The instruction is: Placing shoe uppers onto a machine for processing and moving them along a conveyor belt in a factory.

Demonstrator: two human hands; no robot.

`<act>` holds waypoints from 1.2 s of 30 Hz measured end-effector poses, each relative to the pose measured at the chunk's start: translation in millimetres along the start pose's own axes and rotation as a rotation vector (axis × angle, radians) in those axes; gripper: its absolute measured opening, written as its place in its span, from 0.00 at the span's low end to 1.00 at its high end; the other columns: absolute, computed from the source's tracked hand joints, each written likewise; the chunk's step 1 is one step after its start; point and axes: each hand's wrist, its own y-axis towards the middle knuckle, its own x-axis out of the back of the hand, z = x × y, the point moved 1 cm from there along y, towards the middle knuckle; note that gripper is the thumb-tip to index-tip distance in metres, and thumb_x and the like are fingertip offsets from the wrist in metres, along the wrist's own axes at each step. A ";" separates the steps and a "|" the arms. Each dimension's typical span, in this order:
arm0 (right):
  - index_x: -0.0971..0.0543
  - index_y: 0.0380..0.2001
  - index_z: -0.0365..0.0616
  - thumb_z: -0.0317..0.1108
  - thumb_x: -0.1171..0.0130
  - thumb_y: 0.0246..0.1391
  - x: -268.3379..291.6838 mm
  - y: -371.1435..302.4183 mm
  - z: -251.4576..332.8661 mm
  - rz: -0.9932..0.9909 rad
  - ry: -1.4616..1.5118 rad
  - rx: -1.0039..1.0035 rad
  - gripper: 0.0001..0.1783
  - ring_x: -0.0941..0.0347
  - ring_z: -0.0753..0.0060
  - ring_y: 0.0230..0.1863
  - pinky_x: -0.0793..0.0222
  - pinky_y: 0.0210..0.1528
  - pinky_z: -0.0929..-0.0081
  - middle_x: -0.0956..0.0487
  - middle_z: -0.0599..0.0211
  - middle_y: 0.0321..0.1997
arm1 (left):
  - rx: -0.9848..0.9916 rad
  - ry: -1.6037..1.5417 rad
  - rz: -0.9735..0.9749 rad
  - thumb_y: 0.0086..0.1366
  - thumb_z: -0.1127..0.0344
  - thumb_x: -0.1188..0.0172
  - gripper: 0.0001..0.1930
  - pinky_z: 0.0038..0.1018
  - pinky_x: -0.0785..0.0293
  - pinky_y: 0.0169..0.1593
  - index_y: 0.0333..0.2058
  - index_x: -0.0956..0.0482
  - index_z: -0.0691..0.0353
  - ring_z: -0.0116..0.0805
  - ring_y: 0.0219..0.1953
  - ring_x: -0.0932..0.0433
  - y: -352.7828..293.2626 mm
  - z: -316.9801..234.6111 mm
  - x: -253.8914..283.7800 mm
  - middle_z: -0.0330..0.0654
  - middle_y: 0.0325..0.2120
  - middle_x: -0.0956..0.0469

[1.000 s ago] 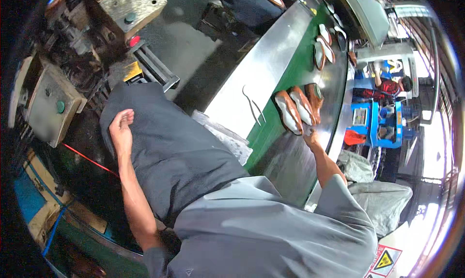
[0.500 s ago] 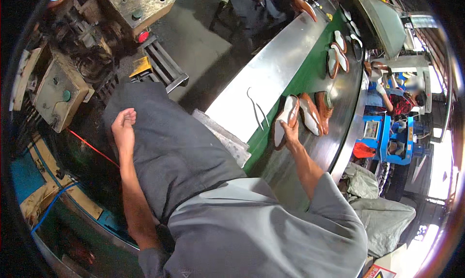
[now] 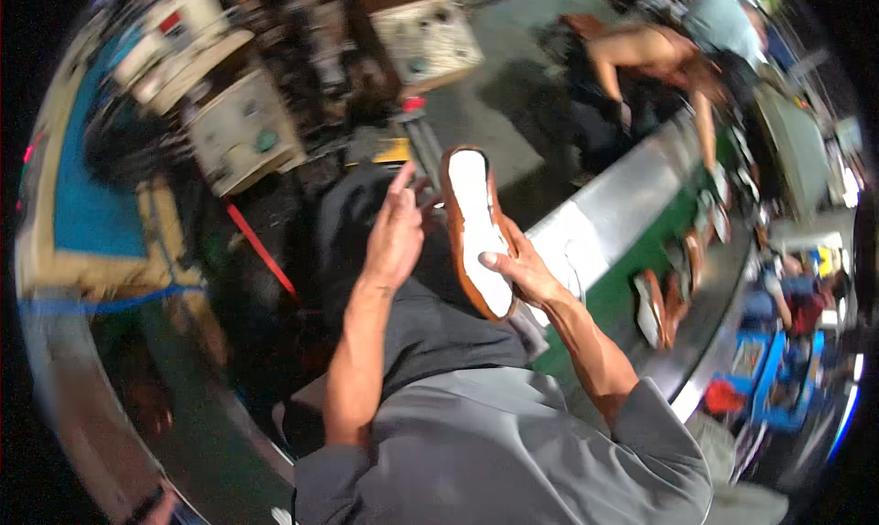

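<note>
Machines (image 3: 243,127) at left motion-blurred, detail lost; right hand (image 3: 529,276) clasps brown shoe (image 3: 474,218), thumb on its white face, other fingers partly hidden behind. Shoe held above dark apron (image 3: 439,328); left hand (image 3: 396,239) just beside it, fingers loosely extended. Shoe long, rounded at ends, smooth brown rim. Shiny metal ledge (image 3: 624,188), green belt (image 3: 615,296) carrying more shoes (image 3: 661,310), co-worker (image 3: 645,54) leaning over far end, blurred

The nearest elongated leather shoe (image 3: 472,232) is white across its face and brown along its rim. Near, the short-sleeved cloth shirt (image 3: 485,443) is grey. Left, the flat rectangular panel (image 3: 101,195) is blue, the thin straight strap (image 3: 261,249) red; right, the long conveyor belt (image 3: 607,307) is green.
</note>
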 end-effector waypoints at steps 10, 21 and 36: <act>0.46 0.79 0.40 0.41 0.21 0.56 -160.4 62.5 -11.2 0.674 -0.280 -0.239 0.57 0.33 0.65 0.72 0.36 0.73 0.65 0.30 0.57 0.74 | -0.416 0.422 -0.628 0.77 0.60 0.44 0.33 0.36 0.36 0.71 0.75 0.43 0.61 0.40 0.69 0.33 -124.8 -60.1 104.0 0.48 0.68 0.33; 0.34 0.76 0.67 0.43 0.19 0.44 -189.0 24.5 14.6 0.837 -1.368 0.584 0.54 0.35 0.30 0.66 0.23 0.64 0.47 0.50 0.42 0.82 | -0.164 0.771 -0.859 0.75 0.64 0.40 0.15 0.32 0.23 0.57 0.53 0.15 0.66 0.41 0.51 0.15 -145.2 -51.8 201.4 0.51 0.48 0.13; 0.23 0.66 0.81 0.37 0.29 0.52 -146.9 30.9 -7.2 0.721 -1.271 0.682 0.37 0.29 0.29 0.57 0.16 0.50 0.46 0.48 0.44 0.82 | -0.142 1.104 -0.815 0.77 0.63 0.46 0.17 0.38 0.21 0.56 0.53 0.15 0.69 0.53 0.51 0.13 -105.4 -58.1 176.8 0.60 0.47 0.14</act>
